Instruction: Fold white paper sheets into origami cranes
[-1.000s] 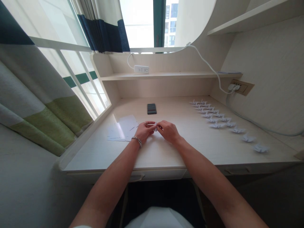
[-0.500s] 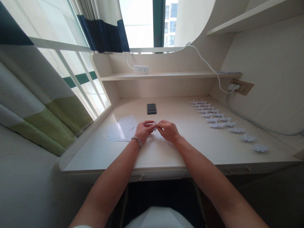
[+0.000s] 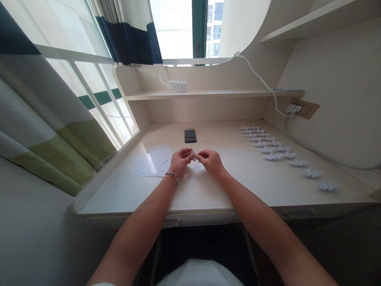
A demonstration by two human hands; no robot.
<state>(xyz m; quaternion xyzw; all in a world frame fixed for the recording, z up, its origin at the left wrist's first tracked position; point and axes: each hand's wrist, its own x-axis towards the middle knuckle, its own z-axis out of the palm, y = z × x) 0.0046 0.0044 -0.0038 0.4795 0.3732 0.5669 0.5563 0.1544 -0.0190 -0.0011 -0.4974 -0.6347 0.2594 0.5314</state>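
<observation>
A small folded piece of white paper (image 3: 193, 155) is held up between my hands, a little above the desk. My left hand (image 3: 180, 162), with a ring and a chain bracelet, pinches it from the left. The thumb and forefinger of my right hand (image 3: 210, 161) close on its right edge. Its exact folded shape is partly hidden by my fingers. To the left of my left hand lie flat sheets of white paper (image 3: 153, 161). Off to the right, several white paper cranes (image 3: 273, 157) stand in rows on the desk.
A dark rectangular case (image 3: 190, 136) lies on the desk (image 3: 202, 194) beyond my hands. A white power strip (image 3: 177, 86) sits on the back shelf (image 3: 208, 94). Its white cable (image 3: 262, 81) runs to a wall socket (image 3: 303, 109) at right. Curtains hang at left.
My fingers have shifted slightly around the folded paper, and more of it shows between them. The cranes, sheets and dark case stay in place.
</observation>
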